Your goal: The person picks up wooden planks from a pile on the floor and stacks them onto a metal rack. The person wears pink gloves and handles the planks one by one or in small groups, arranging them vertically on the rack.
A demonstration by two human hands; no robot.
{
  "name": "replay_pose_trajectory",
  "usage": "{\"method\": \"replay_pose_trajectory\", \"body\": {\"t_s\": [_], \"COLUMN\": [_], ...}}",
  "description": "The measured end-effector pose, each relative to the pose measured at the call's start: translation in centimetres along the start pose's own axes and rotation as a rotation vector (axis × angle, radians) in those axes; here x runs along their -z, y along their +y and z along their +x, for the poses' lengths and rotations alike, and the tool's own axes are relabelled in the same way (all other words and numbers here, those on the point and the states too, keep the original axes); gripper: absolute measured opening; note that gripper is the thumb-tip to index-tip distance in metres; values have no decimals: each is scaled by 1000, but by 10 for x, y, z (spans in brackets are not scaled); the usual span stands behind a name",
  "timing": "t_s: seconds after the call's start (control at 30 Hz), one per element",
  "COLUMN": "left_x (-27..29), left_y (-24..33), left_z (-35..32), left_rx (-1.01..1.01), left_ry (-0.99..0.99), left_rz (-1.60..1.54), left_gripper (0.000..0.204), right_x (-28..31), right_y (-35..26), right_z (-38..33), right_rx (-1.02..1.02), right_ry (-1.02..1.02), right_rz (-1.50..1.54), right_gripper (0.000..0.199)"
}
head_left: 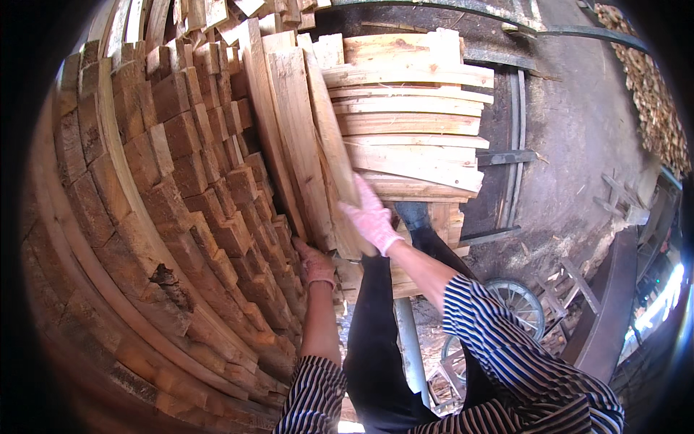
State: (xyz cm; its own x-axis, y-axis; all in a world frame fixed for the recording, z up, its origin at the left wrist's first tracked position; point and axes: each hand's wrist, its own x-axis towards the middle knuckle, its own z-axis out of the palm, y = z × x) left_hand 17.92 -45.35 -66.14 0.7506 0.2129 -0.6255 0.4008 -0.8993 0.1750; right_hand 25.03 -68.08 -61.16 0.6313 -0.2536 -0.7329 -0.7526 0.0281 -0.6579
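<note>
Several long pale wooden planks lean on end against a big stack of wood. My right hand, in a pink glove, grips the near edge of the rightmost plank. My left hand, also gloved, holds the planks' lower ends from beneath, close against the stack. Both forearms wear striped sleeves.
A tall wall of stacked wooden blocks fills the left. A pile of flat boards lies on a cart with a wheel at the right. Bare dirt ground and scrap wood lie further right.
</note>
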Motion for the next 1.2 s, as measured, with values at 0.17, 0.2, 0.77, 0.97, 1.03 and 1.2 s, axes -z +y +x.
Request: {"method": "replay_pose_trajectory", "body": {"t_s": [0.17, 0.2, 0.77, 0.97, 1.03, 1.2], "left_x": [-5, -7, 54, 37, 33, 38], "left_y": [41, 61, 136, 127, 118, 123], "left_z": [-40, -51, 45, 11, 13, 24], "left_rx": [517, 637, 337, 175, 235, 316], "left_ry": [-182, -242, -48, -132, -157, -463], "left_rz": [-1181, -1333, -351, -504, -566, -999], "left_gripper": [83, 86, 101, 98, 95, 74], "right_x": [4, 11, 73, 86, 82, 70], "right_y": [-27, -34, -13, 3, 1, -5], "right_z": [18, 22, 47, 45, 39, 30], "right_rx": [-85, -104, -30, -35, -89, -11], "right_ry": [-266, -272, -393, -462, -441, -397], "right_rz": [139, 143, 25, -53, -39, 123], "right_gripper": [134, 138, 120, 134, 135, 129]}}
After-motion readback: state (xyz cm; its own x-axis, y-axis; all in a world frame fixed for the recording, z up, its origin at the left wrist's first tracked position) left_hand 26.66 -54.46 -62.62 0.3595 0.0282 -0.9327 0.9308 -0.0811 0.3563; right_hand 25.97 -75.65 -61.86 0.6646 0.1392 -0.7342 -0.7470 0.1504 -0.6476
